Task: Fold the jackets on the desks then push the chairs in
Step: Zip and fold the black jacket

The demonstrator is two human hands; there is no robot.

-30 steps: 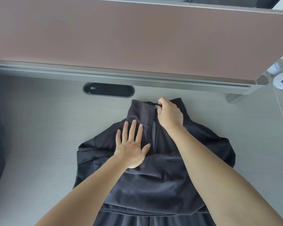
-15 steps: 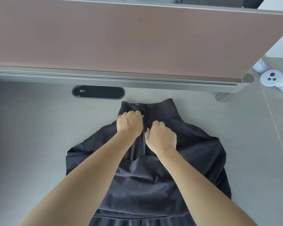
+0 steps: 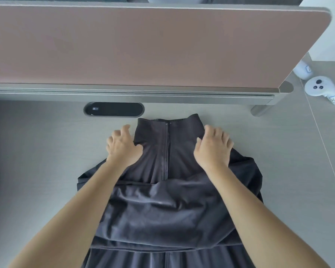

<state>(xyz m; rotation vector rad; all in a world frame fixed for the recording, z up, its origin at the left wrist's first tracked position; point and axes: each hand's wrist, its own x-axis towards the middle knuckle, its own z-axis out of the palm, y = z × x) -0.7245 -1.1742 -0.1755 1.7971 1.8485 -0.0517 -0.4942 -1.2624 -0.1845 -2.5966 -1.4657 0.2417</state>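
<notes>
My dark zip jacket [image 3: 168, 206] lies lengthwise on the counter [image 3: 37, 161], collar pointing away from me. My left hand [image 3: 122, 147] and right hand [image 3: 213, 147] rest on its shoulders either side of the collar, fingers [image 3: 219, 132] loosely curled, gripping nothing.

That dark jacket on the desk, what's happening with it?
A person is folding it with bare hands. The dark jacket lies face up on the grey desk, zipped to the collar, its lower part hanging off the near edge. The left hand and right hand rest at the shoulders, either side of the collar, fingers curled and loose. The sleeves appear folded across the middle. White controllers sit off to the right by the divider panel.
</notes>
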